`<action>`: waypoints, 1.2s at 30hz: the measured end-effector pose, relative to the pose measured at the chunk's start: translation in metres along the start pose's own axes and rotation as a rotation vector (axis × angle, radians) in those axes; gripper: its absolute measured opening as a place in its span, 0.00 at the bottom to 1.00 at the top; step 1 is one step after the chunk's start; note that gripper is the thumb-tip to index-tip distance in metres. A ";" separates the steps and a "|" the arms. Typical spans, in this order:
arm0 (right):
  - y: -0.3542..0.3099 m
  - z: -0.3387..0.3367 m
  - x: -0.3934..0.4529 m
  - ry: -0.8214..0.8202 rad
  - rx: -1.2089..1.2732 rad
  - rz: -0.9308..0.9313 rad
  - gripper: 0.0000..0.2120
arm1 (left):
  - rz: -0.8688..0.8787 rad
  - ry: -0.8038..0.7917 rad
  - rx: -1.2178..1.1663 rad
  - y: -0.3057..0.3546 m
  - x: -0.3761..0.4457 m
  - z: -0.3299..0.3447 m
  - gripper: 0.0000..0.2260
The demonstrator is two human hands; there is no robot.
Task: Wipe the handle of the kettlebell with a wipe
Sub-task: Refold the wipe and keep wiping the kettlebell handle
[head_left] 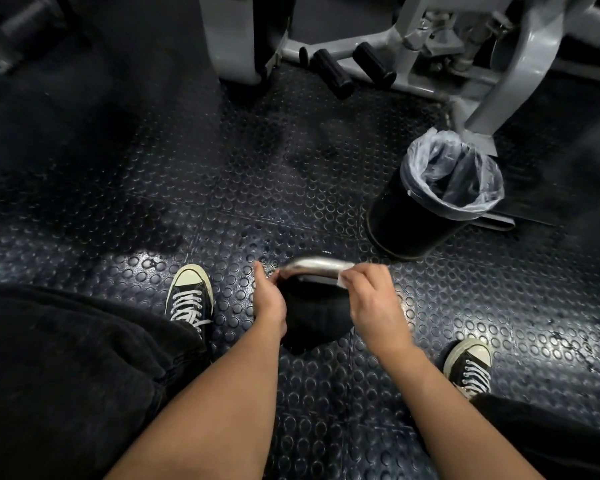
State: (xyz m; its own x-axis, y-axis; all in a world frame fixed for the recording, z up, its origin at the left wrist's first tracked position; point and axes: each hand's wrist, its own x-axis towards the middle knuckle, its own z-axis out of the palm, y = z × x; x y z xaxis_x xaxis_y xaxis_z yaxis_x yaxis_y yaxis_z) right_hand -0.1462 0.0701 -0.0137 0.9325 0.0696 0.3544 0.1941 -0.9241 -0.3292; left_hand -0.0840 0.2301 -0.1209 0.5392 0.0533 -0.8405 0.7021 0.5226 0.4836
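A dark rubber floor [291, 174] with raised round studs is filling nearly the whole view and carrying everything in it. A grey-painted steel exercise machine frame [520, 57] with black cylindrical foot pegs [329, 72] is standing along the floor's far edge, toward its far right corner. Black trouser legs [66, 368] are covering the near left corner of the floor, and black canvas sneakers with white toe caps and white laces [189, 296] are planted on either side of the middle. A black round waste bin [420, 216] lined with a clear plastic bag [454, 168] is sitting on the right of the floor, just in front of the machine frame.

The black round kettlebell [312, 317] is resting on the floor between the two shoes, near the middle and toward the near edge. Its shiny silver metal handle [314, 266] is arching over the top of the body. The left hand [269, 297] is cupping the left end of the handle and the side of the body, thumb raised. The right hand [368, 292] is pinching a small white wipe [343, 277] closed between its fingers and pressing it against the right end of the handle.
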 end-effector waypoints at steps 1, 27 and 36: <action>0.000 0.001 -0.006 -0.022 -0.014 -0.020 0.12 | 0.002 0.000 0.004 0.000 -0.002 0.000 0.44; 0.012 0.004 -0.014 0.094 -0.069 -0.113 0.04 | 0.008 0.043 0.033 -0.004 0.009 -0.002 0.42; 0.019 0.007 -0.020 0.109 -0.046 -0.068 0.05 | 0.016 0.049 0.040 -0.004 0.006 -0.002 0.42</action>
State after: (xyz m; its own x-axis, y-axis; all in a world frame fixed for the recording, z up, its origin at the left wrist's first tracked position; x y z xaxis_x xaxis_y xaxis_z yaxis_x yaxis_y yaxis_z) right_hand -0.1594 0.0540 -0.0335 0.8787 0.0939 0.4680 0.2392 -0.9350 -0.2617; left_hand -0.0844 0.2302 -0.1279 0.5279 0.1036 -0.8430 0.7118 0.4874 0.5057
